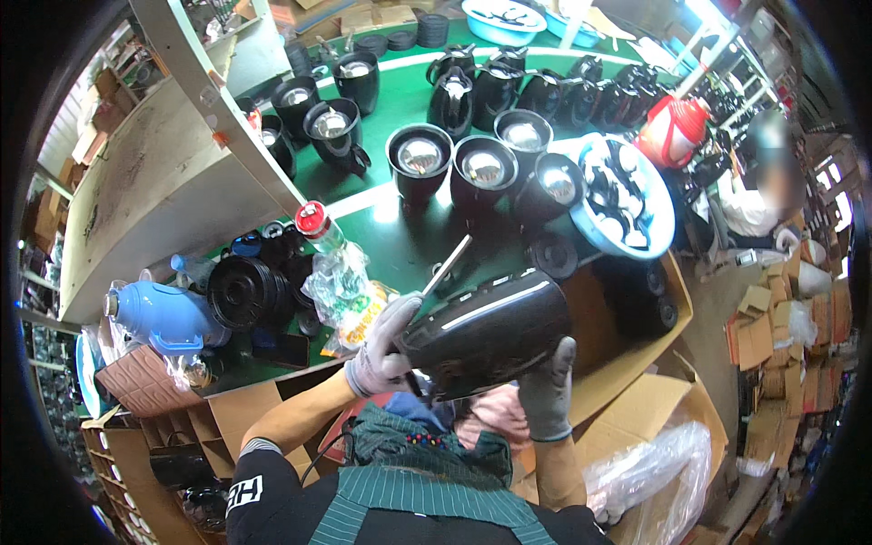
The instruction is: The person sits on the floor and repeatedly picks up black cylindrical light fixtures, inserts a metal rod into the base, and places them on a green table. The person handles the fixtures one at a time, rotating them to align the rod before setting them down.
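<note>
A glossy black jug body [490, 331] lies tilted on its side in front of me, held between both gloved hands. My left hand [386, 350], in a grey glove, is closed round its left end. Up from beside that hand's fingers sticks a thin pale rod [447, 265], whose kind I cannot make out. At the opposite end my right hand [549, 391], also gloved in grey, grips the jug from below with its thumb against the end. Just beyond stand several open black jug bodies with shiny silver insides, one of them a jug [420, 163].
A light-blue basin [668, 213] of small black and white parts stands right on the green table [391, 241]. Nearby are a red jug [674, 132], a red-capped bottle [313, 222], a blue jug [163, 313] and black lids [241, 291]. A cardboard box [627, 381] sits beside my right arm.
</note>
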Demonstrator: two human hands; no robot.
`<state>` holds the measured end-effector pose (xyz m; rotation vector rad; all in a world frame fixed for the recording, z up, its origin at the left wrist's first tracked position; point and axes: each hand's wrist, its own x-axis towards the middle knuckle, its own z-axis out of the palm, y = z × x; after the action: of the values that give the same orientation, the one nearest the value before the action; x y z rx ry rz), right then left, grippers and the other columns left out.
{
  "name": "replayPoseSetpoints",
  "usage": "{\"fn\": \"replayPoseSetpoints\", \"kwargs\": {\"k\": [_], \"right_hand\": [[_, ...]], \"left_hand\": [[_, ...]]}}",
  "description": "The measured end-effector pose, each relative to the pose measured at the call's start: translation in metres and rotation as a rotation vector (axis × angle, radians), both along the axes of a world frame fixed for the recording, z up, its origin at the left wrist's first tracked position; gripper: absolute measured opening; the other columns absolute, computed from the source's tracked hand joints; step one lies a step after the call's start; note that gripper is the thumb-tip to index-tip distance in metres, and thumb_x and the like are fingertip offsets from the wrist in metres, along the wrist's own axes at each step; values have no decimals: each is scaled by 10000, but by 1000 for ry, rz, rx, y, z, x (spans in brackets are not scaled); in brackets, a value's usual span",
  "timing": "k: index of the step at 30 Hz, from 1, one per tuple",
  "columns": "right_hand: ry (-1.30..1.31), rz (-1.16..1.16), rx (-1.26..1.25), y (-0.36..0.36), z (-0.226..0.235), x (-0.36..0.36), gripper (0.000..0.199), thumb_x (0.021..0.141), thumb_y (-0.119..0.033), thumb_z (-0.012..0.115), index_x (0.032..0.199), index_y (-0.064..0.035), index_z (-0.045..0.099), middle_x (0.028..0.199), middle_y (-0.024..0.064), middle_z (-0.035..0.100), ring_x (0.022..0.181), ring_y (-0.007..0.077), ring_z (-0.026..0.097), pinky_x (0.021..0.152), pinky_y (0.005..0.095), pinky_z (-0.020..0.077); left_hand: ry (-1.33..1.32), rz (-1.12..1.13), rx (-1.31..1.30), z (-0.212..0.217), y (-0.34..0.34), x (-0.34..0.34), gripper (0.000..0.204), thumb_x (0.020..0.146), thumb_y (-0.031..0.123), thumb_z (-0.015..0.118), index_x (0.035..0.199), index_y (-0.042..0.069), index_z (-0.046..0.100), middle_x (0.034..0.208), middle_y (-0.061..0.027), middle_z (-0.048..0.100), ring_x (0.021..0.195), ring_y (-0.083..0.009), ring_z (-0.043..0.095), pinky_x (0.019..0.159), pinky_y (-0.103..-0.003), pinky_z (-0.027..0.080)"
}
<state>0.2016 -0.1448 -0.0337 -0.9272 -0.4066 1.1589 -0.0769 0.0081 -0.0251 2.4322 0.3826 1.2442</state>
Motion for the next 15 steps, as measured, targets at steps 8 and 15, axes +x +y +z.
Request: {"fn": "replayPoseSetpoints", "kwargs": {"k": [8, 15], "right_hand": [[-4, 290, 6, 86, 19, -17, 800, 1141, -653, 306, 1707, -88, 330, 1661, 200, 481, 1539, 372, 452, 1270, 591, 341], [373, 291, -160, 6, -49, -17, 755, 1161, -534, 402, 1665, 25, 344, 1613, 254, 521, 1496, 387, 521, 1268, 528, 387]], "left_hand": [[-102, 665, 200, 105, 167, 51, 557, 663, 115, 969, 1163, 72, 728, 1455, -257, 614, 1270, -455, 643, 1069, -522, 536], [319, 1018, 52, 71, 410, 91, 625, 771, 446, 937, 1274, 107, 787, 1467, -250, 645, 1324, -423, 633, 1133, -516, 497]]}}
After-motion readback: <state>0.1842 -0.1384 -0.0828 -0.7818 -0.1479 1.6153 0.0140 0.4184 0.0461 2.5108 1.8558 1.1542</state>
